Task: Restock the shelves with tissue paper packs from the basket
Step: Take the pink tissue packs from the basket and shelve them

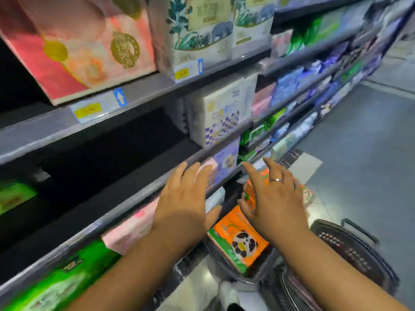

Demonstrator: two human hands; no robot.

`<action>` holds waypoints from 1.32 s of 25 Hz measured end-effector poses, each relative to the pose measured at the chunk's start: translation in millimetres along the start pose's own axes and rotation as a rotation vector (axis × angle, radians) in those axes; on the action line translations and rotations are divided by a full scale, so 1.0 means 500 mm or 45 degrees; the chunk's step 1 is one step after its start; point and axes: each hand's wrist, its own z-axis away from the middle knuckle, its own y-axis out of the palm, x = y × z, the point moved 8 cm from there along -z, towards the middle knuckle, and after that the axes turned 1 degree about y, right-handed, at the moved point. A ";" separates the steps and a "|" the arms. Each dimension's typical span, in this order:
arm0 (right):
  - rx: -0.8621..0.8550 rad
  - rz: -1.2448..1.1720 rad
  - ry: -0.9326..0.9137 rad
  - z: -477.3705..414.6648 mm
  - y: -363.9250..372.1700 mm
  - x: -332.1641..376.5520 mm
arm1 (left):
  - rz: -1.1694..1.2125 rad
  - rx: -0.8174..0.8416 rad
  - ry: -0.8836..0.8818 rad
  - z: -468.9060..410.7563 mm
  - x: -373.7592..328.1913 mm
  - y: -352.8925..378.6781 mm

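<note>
An orange and green tissue pack with a panda print (238,238) lies in the dark plastic basket (350,250) on the floor at the lower right. More orange packs (252,190) sit behind it, partly hidden by my right hand. My left hand (183,203) hovers with fingers spread and straight in front of the lower shelf edge (125,205), holding nothing. My right hand (272,198), with a ring on one finger, is spread open above the packs in the basket and holds nothing.
Shelves run along the left, with pink packs (85,43) and elephant-print packs (199,30) on top and a white checked pack (221,113) below. A dark gap (107,140) lies left of it. Pink (132,227) and green packs (67,279) fill the bottom shelf. Grey aisle floor (363,140) stretches to the right.
</note>
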 end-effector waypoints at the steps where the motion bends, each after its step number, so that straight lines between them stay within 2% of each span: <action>1: 0.030 0.020 0.067 0.040 0.007 -0.037 | 0.047 0.040 0.035 0.008 -0.038 0.031; 6: 0.113 0.089 0.334 0.204 0.019 -0.205 | 0.208 0.240 0.197 0.031 -0.217 0.150; 10: 0.272 0.152 0.594 0.317 0.053 -0.350 | 0.293 0.385 0.313 0.027 -0.340 0.243; 14: 0.427 0.108 0.785 0.398 0.091 -0.497 | 0.271 0.527 0.416 0.004 -0.459 0.339; 17: 0.420 0.062 0.877 0.440 0.130 -0.623 | 0.221 0.598 0.532 -0.011 -0.565 0.429; 19: 0.495 0.023 0.942 0.459 0.173 -0.711 | 0.224 0.669 0.543 -0.023 -0.633 0.503; 24: 0.668 -0.083 0.941 0.486 0.309 -0.882 | 0.249 0.825 0.480 -0.042 -0.759 0.700; 28: 0.770 -0.105 0.948 0.507 0.452 -0.993 | 0.308 0.993 0.360 -0.026 -0.806 0.884; 33: 0.900 -0.135 0.977 0.554 0.654 -1.087 | 0.496 1.267 -0.150 0.079 -0.797 1.112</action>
